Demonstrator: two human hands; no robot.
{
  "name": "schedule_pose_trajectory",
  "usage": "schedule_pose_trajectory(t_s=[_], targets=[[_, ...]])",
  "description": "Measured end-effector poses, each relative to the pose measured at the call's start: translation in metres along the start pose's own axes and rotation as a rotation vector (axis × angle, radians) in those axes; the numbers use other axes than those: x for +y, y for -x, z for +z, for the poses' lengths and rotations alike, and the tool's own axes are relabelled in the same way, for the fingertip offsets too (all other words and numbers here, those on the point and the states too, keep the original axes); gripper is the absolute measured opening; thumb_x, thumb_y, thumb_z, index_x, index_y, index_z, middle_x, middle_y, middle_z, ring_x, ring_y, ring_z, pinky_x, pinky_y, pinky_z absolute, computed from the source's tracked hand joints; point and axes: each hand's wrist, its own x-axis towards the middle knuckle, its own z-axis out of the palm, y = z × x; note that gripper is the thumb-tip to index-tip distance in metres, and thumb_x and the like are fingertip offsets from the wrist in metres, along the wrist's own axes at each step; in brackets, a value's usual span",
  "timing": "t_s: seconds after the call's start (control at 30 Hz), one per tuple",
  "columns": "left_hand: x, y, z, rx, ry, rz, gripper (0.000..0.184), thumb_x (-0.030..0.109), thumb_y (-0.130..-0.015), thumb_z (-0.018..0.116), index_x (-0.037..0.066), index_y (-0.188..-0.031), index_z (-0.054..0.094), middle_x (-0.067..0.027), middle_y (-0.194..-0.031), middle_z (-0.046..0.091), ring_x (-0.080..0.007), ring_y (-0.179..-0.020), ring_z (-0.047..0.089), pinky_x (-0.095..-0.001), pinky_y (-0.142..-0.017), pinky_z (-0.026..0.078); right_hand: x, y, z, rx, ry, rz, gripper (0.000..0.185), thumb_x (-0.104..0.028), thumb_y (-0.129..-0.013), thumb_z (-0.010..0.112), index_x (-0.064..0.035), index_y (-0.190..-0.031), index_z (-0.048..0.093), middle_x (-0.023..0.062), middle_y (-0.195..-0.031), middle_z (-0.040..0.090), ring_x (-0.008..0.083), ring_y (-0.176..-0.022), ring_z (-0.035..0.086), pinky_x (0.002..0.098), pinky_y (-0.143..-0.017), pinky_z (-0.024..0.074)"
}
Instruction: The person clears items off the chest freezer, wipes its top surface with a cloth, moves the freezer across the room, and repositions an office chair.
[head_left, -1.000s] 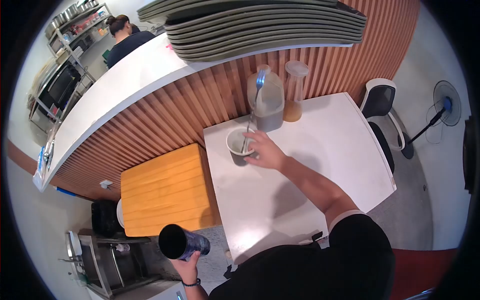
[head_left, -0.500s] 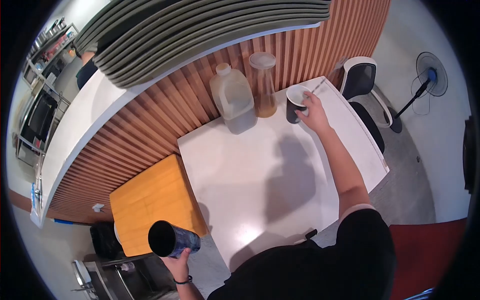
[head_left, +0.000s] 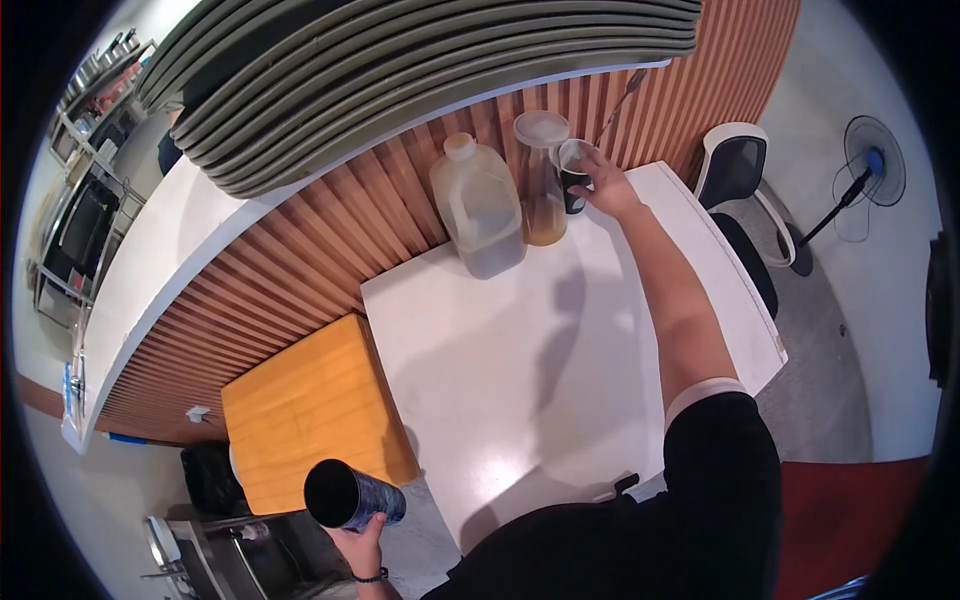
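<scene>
Two vessels are held, one to each hand.

Item one: dark paper cup with a white rim [head_left: 572, 179], gripped near its top by the right hand [head_left: 607, 187]. It is pinched between the thumb, on the near side, and the fingers, curled at the rim. It is placed at the partition edge of the white table [head_left: 480, 345]; whether its base is resting there cannot be told. A metal fork [head_left: 634, 84] is stood in it, handle down, leaning outward.

Item two: dark blue patterned tumbler [head_left: 382, 500], clasped from below by the left hand [head_left: 358, 545], thumb laid along its side; the remaining fingers are mostly hidden. It is held off the table's left side, open mouth turned to view.

Item three: tall lidded clear container [head_left: 545, 226], amber contents at the bottom, just beside the cup.

Item four: translucent capped plastic jug [head_left: 485, 220], set left of the container.

Backing: slatted wooden partition [head_left: 310, 255], topped by stacked grey-green trays [head_left: 440, 95].

Change noted: the cup, seen a second ago in front of the jug, has been carried past the container and brought in close to it. By this, cup, container and jug are now ranged in one row along the partition.
</scene>
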Motion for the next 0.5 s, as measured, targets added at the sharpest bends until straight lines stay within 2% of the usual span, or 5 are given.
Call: schedule_pose_trajectory(t_s=[0.07, 0.17, 0.23, 0.37, 0.5], targets=[[-0.007, -0.002, -0.001, -0.01, 0.035, -0.041, 0.079, 0.005, -0.054, 0.072, 0.0, -0.118, 0.027, -0.0109, -0.112, 0.039, -0.021, -0.102, 0.039, -0.0311, -0.088, 0.031, -0.009, 0.0, -0.005, -0.012, -0.001, 0.022, 0.044, -0.022, -0.06, 0.067, -0.0103, -0.099, 0.05, 0.0089, -0.124, 0.033, 0.0301, -0.105, 0.041, 0.0364, -0.085, 0.0378], [-0.005, -0.004, 0.001, -0.042, 0.05, -0.068, 0.083, 0.003, -0.052, 0.073, 0.0, -0.119, 0.025, -0.0116, -0.113, 0.038, -0.0213, -0.103, 0.039, -0.0311, -0.088, 0.031, -0.007, 0.003, -0.005, 0.052, -0.07, 0.035, 0.052, -0.018, -0.056, 0.071, -0.0081, -0.101, 0.048, 0.0126, -0.126, 0.031, 0.0296, -0.102, 0.045, 0.0356, -0.081, 0.0409], [-0.004, -0.006, 0.001, -0.064, 0.029, -0.059, 0.082, 0.003, -0.052, 0.074, 0.0, -0.118, 0.025, -0.0115, -0.113, 0.038, -0.0211, -0.102, 0.039, -0.0309, -0.088, 0.031, -0.006, 0.005, -0.006, 0.057, -0.051, 0.061, 0.059, -0.025, -0.053, 0.072, -0.014, -0.105, 0.046, 0.0085, -0.127, 0.031, 0.0293, -0.106, 0.041, 0.0364, -0.085, 0.0378], [-0.002, -0.006, 0.002, -0.049, 0.04, -0.045, 0.083, 0.004, -0.052, 0.074, 0.0, -0.119, 0.025, -0.0113, -0.112, 0.039, -0.021, -0.102, 0.039, -0.031, -0.088, 0.031, -0.007, 0.009, -0.007, 0.129, -0.021, 0.028, 0.064, -0.026, -0.052, 0.072, -0.0147, -0.109, 0.044, 0.0091, -0.127, 0.03, 0.03, -0.106, 0.041, 0.0371, -0.086, 0.037], [0.003, -0.006, 0.005, -0.043, 0.08, -0.042, 0.083, 0.004, -0.052, 0.074, 0.001, -0.119, 0.025, -0.0114, -0.113, 0.039, -0.0209, -0.102, 0.039, -0.0306, -0.087, 0.032, -0.016, 0.017, -0.015, 0.19, 0.032, 0.068, 0.069, -0.028, -0.053, 0.072, -0.0142, -0.113, 0.041, 0.0145, -0.127, 0.028, 0.0324, -0.108, 0.038, 0.039, -0.088, 0.0351]])
